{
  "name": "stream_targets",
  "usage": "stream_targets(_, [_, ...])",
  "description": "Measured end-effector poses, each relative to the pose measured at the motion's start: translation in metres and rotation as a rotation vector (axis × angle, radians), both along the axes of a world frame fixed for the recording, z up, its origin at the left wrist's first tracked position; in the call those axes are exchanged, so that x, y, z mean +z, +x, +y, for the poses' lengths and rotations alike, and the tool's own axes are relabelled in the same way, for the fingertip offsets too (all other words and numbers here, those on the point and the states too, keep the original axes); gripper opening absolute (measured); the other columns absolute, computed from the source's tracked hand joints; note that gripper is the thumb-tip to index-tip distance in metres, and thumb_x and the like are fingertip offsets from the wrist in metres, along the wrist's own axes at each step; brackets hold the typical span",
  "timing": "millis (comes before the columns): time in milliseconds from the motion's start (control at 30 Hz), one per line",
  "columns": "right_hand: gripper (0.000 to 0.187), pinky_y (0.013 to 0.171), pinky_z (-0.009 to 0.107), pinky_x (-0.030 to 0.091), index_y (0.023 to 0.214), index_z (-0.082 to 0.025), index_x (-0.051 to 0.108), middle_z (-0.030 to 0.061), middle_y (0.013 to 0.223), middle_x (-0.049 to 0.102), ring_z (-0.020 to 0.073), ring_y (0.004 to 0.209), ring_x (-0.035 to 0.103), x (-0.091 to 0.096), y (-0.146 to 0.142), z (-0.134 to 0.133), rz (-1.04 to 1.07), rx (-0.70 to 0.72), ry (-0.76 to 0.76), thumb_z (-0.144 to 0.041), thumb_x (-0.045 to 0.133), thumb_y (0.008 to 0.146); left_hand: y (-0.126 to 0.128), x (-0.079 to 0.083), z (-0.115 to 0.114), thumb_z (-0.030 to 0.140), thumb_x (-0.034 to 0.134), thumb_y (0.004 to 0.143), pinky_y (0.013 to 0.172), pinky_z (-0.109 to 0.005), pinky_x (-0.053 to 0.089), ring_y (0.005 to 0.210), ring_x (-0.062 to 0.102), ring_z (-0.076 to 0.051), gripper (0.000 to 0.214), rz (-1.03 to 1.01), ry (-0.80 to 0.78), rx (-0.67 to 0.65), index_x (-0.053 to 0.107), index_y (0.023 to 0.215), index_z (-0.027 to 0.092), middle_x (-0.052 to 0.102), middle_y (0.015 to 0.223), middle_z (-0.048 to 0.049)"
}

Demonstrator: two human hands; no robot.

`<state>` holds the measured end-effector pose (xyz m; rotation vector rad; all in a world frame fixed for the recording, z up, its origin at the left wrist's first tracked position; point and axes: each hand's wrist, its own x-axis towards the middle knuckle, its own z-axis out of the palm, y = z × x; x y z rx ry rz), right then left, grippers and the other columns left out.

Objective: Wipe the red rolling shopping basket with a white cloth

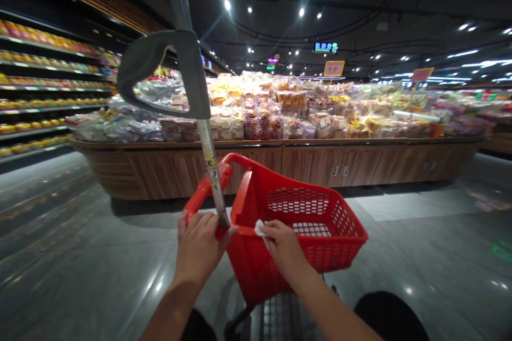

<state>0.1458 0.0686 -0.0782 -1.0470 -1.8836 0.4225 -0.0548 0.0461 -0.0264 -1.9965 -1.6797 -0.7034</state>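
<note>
In front of me stands a red shopping cart [248, 272] with a perforated basket. My left hand [200, 242] is closed around the near end of its red handlebar [202, 192]. Between my right hand's [283, 242] pinched fingers is a crumpled white wipe [259, 228], at the near rim of the basket. Whether the wipe is paper or cloth I cannot tell. Right beside my left thumb, a metal pole [207, 141] rises from the cart, leaning left, with a grey looped plastic grip [196, 74] on it.
Beyond the cart runs a long wood-panelled display counter [256, 162] heaped with bagged goods [260, 109]. Stocked shelves [48, 88] line the left side. A yellow price sign [334, 68] stands above the goods. Grey, shiny floor tiles [420, 245] surround the cart.
</note>
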Motion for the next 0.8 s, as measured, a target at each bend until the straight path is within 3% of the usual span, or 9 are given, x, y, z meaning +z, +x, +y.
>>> stream_targets(100, [0.033,0.079,0.030,0.050,0.097,-0.020,0.071,0.0075,0.093,0.069,0.0191,0.084,0.064,-0.012,0.023,-0.002,-0.088,-0.112,-0.015,-0.002,0.050,0.079,-0.001,-0.001,0.001,0.040,0.046,0.083,0.103,-0.050,0.018,0.096,0.054,-0.025,0.024,0.008,0.000,0.007,0.059,0.080,0.021,0.065,0.088,-0.0046])
stream_targets(167, [0.035,0.082,0.032,0.050,0.098,-0.020,0.070,0.0083,0.095,0.070,0.0205,0.087,0.065,-0.013,0.023,-0.003,-0.113,-0.161,0.000,-0.001,0.048,0.079,-0.001,-0.001,0.001,0.040,0.046,0.082,0.103,-0.051,0.018,0.097,0.054,-0.026,0.023,0.012,0.002,0.009,0.059,0.081,0.021,0.065,0.089,-0.0051])
stream_targets(400, [0.046,0.095,0.028,0.046,0.114,-0.020,0.063,0.0063,0.116,0.064,0.0174,0.108,0.059,0.003,-0.032,-0.003,-0.062,0.060,0.166,0.000,0.046,0.076,-0.006,-0.001,0.004,0.044,0.051,0.078,0.102,-0.053,0.019,0.096,0.054,-0.029,0.025,0.054,-0.020,-0.001,0.060,0.082,0.021,0.065,0.089,-0.0054])
stream_targets(500, [0.049,0.096,0.030,0.046,0.116,-0.021,0.062,0.0048,0.115,0.065,0.0165,0.107,0.060,-0.009,-0.011,-0.001,-0.102,0.022,0.141,0.000,0.044,0.076,-0.011,-0.001,0.007,0.043,0.052,0.078,0.101,-0.054,0.020,0.096,0.054,-0.028,0.023,0.046,-0.022,-0.013,0.061,0.082,0.022,0.065,0.090,-0.0047])
stream_targets(667, [0.040,0.092,0.034,0.049,0.105,-0.019,0.069,0.0081,0.106,0.069,0.0198,0.099,0.065,-0.035,0.062,-0.001,-0.223,-0.209,0.012,-0.003,0.043,0.079,-0.016,-0.001,0.011,0.043,0.053,0.076,0.100,-0.053,0.021,0.093,0.055,-0.028,0.023,0.027,-0.026,-0.020,0.061,0.080,0.023,0.065,0.087,-0.0040])
stream_targets(733, [0.038,0.090,0.035,0.050,0.100,-0.017,0.070,0.0096,0.102,0.070,0.0214,0.095,0.066,-0.035,0.072,-0.002,-0.257,-0.278,-0.035,-0.003,0.043,0.079,-0.016,-0.001,0.013,0.044,0.053,0.076,0.101,-0.054,0.021,0.094,0.055,-0.028,0.023,0.027,-0.026,-0.018,0.061,0.079,0.022,0.065,0.086,-0.0040])
stream_targets(800, [0.040,0.089,0.034,0.050,0.098,-0.017,0.071,0.0090,0.101,0.071,0.0210,0.094,0.066,-0.030,0.060,-0.001,-0.252,-0.279,-0.050,0.000,0.043,0.076,-0.015,-0.002,0.014,0.044,0.053,0.076,0.101,-0.054,0.019,0.094,0.055,-0.028,0.023,0.033,-0.026,-0.018,0.061,0.078,0.022,0.064,0.085,-0.0038])
